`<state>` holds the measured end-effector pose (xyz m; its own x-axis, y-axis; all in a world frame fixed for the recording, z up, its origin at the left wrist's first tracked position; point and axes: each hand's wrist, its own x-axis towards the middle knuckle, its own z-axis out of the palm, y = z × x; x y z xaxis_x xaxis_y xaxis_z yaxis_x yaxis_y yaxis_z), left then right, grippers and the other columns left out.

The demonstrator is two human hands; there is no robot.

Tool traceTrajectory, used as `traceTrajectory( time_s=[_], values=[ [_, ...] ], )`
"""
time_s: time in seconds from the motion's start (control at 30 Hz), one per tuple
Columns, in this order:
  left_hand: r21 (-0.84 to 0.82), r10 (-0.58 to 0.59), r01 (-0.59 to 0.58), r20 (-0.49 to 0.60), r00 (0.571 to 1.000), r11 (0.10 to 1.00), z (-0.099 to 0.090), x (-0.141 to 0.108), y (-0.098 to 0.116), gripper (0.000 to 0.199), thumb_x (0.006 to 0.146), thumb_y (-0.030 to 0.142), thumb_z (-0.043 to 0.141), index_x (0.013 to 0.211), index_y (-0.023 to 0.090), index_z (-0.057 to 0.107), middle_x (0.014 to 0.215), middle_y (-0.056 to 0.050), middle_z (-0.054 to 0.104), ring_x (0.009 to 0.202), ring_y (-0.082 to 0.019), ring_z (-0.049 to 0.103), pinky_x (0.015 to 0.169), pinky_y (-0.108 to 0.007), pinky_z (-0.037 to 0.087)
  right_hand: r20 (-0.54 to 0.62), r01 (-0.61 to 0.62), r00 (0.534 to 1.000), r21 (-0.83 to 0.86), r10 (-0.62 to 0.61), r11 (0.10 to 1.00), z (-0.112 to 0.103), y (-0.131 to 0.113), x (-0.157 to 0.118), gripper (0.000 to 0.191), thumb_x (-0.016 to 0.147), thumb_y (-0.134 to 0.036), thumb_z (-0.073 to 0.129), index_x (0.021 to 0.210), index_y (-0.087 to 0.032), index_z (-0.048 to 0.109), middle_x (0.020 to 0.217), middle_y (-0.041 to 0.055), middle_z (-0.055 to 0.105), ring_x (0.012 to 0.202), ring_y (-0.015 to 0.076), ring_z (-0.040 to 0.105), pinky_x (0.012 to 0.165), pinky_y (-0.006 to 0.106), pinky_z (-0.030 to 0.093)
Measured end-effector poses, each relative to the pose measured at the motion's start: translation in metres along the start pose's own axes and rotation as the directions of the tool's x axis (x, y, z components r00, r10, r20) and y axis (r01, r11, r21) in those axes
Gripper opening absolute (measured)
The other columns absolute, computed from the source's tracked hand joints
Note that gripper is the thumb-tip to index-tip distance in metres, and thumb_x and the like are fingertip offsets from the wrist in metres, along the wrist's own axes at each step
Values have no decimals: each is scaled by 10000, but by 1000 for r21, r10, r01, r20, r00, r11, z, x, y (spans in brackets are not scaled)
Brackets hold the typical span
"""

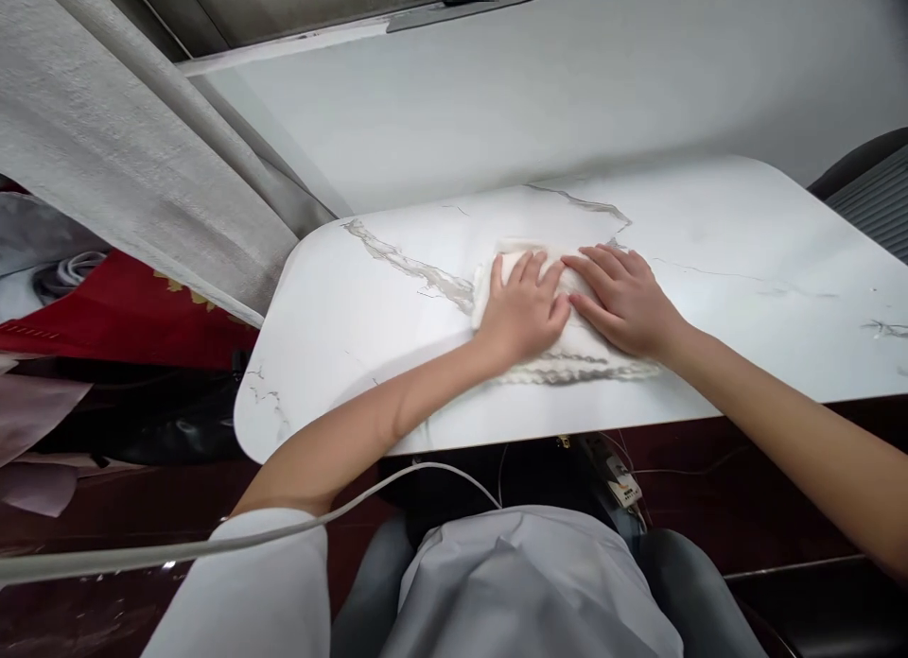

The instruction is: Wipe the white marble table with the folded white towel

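Observation:
A folded white cloth [588, 341] with a wavy grey-and-white edge lies on the marble-patterned table [319, 299]. My left hand [523, 308] rests flat on its left part, fingers spread and pointing away from me. On the right part of the cloth lies my right hand [624, 299], palm down, its fingers stretched toward the left hand. The two hands nearly meet over the middle of the cloth. What is under the palms is hidden.
A white wall [497, 110] rises behind the table. At the left hangs a grey curtain [142, 138], with a red cloth [142, 308] beyond it. A white cable [284, 535] crosses in front of my left sleeve. A ribbed dark chair back [872, 204] stands at the right.

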<state>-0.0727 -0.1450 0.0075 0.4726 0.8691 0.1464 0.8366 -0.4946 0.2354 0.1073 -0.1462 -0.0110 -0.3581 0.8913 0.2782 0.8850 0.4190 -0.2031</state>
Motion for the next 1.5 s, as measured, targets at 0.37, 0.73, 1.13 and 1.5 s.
traceTrajectory(
  time_s=[0.37,0.73,1.13,1.5],
  values=[
    [-59,-74,66,-132,988,996,7,89,-52,421,1007,258,325,1376,234,527,1500,-68,514,1427,-181,400,1255,-462,136,2,-74,997,32,74,997,23,34,97,527,984,-444,259,1450,-293,453,1473,101,501,1394,330,378,1138,598,253],
    [-36,-60,56,-134,989,998,8,138,-71,448,986,256,310,1371,237,538,1470,-68,540,1392,-224,436,1238,-458,166,37,-162,986,44,160,986,46,70,161,531,986,-470,217,1402,-239,451,1370,182,511,1306,406,423,1039,715,251],
    [-21,-98,96,-135,986,995,12,175,-75,442,990,250,298,1362,246,536,1409,-79,570,1357,-247,466,1210,-435,211,-13,-185,983,34,186,982,49,90,191,523,991,-450,206,1371,-242,498,1338,154,547,1300,393,436,1059,686,262],
    [-2,-192,196,-213,958,981,26,185,-52,441,986,261,323,1361,224,553,1418,-99,574,1367,-269,456,1229,-511,188,-4,-173,985,38,173,984,33,100,187,509,992,-395,221,1372,-228,517,1384,135,557,1316,360,454,1076,582,328]
  ],
)
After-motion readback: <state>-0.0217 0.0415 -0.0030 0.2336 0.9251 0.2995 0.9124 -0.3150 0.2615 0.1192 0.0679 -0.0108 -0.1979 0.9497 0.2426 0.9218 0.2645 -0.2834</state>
